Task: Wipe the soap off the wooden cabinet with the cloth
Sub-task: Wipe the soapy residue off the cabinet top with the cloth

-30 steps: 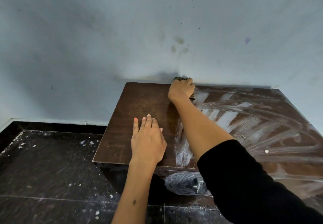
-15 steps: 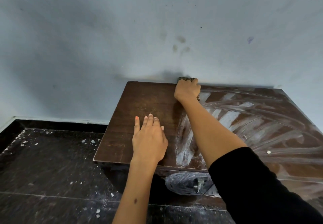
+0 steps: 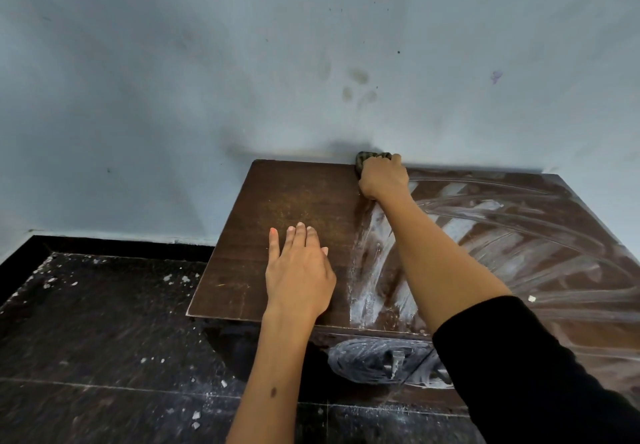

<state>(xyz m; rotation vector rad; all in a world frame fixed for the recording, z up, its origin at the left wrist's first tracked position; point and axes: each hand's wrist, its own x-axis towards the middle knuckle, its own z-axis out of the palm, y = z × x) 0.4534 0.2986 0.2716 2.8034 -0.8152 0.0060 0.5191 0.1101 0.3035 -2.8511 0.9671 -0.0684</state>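
Soft, limp cloth bunched in curled right hand at cabinet back edge; left hand flat, fingers straight; best kept wadded on slick soap.

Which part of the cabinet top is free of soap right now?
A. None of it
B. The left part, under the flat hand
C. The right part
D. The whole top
B: the left hand lies flat on bare dark wood on the left of the cabinet top, while white soap streaks cover the right; the right hand holds the cloth at the back edge.
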